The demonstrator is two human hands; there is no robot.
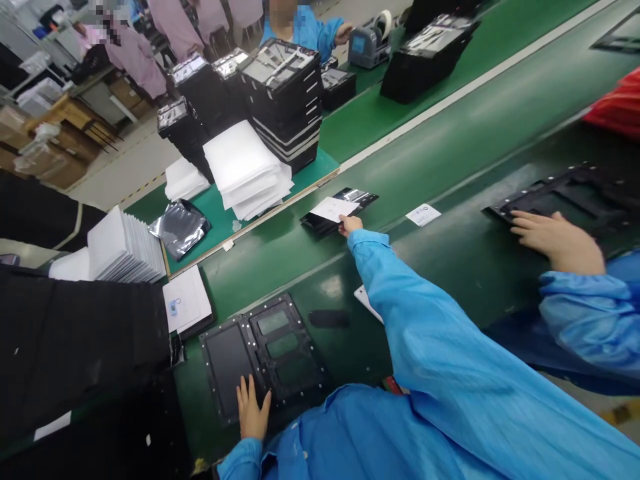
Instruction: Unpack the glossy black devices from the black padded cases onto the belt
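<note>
My left hand (253,408) lies with spread fingers on the lower edge of a black panel (231,363) with small white dots along its rim. A black frame with openings (287,347) adjoins that panel on the right. My right hand (350,225) is stretched forward across the green table, its fingers pinched on the edge of a white paper (334,209). Beneath the paper is a shiny black sheet or bag (320,225). A dark oblong piece (329,319) lies right of the frame, and a white device (368,303) is partly hidden by my right sleeve.
A co-worker's hand (560,241) rests by another black frame (565,193) at the right. A small white label (423,214) lies between. White sheets (247,167), black stacks (285,100) and a silvery bag (181,228) stand beyond. Papers (187,299) lie at left.
</note>
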